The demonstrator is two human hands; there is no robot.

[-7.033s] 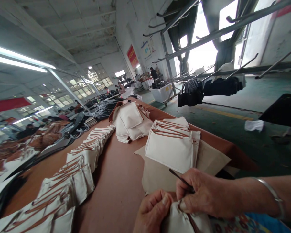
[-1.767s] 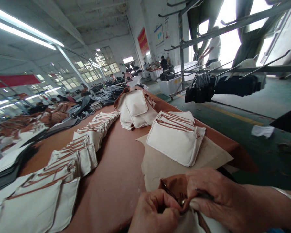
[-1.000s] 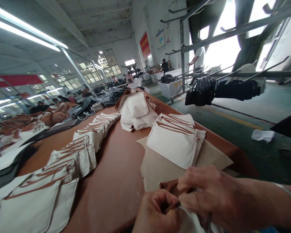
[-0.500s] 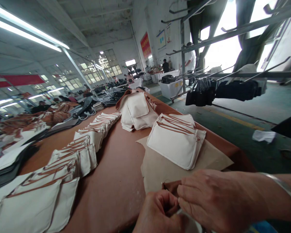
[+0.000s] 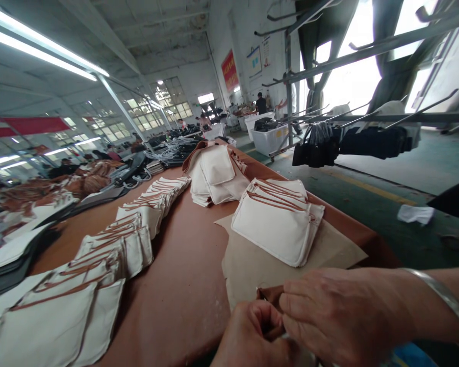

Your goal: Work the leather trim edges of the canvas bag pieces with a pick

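The left hand point(image 5: 254, 334) is curled in a fist-like hold, thumb and forefinger pinching a brown piece point(image 5: 272, 295) low in the view, just in front of the near edge of the desk point(image 5: 168, 295). The right hand point(image 5: 340, 316) lies over the same piece with its fingers bent down onto it; its thumb is hidden, so whether this grip pinches too cannot be told. Having both hands so near each other probably keeps the soft material taut and steady at one small spot. Most of the piece is covered by the hands.

Just beyond them, a pile of cream pouches point(image 5: 270, 224) lies on a tan sheet point(image 5: 247, 278), perhaps to keep the pale cloth clean, and within easy reach. To the left, a long row of pouches point(image 5: 46, 326) overlaps like fallen cards, brown edges showing, which likely makes them simple to lift singly. Farther back, a stack of cream pieces point(image 5: 216, 165) sits apart, seemingly so the groups do not mix.
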